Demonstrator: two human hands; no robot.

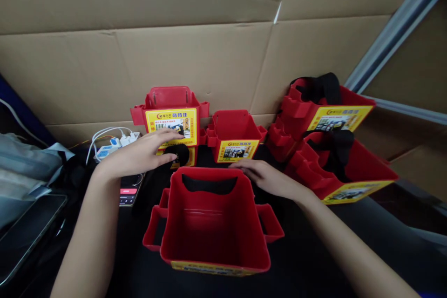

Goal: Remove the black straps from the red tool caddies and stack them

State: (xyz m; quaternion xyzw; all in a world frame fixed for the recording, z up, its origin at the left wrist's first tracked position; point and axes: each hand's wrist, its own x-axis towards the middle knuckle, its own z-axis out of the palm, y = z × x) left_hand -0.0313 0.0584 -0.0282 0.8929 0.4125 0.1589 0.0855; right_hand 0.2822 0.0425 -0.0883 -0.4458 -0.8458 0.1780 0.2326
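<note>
An open red plastic tool box (214, 228) stands in front of me, with a side loop on each side and a yellow label low on its near face. A black strap (209, 185) runs across the inside of its back wall. Behind the box's back left corner, my left hand (150, 151) has its thumb and fingers around a curled black strap (180, 154). My right hand (261, 174) is at the back right corner, its fingers bent behind the rim. What those fingertips hold is hidden.
Red boxes with yellow labels stand behind: a stack (171, 125) at left, one box (237, 135) in the middle, strapped ones (342, 163) at right. Left are a power strip (117, 144), a lit phone (129, 191) and a dark-screened device (30, 233). Cardboard (192, 65) walls the back.
</note>
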